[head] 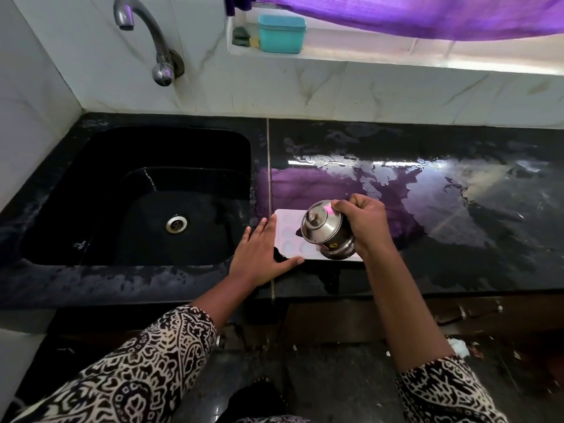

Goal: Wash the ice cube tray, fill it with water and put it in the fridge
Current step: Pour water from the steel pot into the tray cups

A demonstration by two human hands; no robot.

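Your left hand flat, fingers straight, on ice cube tray; right hand grips steel pot. Tilt slowly, tray level.

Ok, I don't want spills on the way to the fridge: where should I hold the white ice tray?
Probably its two short ends, one hand coming from each side, grip on the flat rim. The ice tray lies flat on the counter, long, shallow, cups open upward, so it must stay level. The left hand rests at its left end.

Window daylight, glare on wet counter, wide-angle edge distortion
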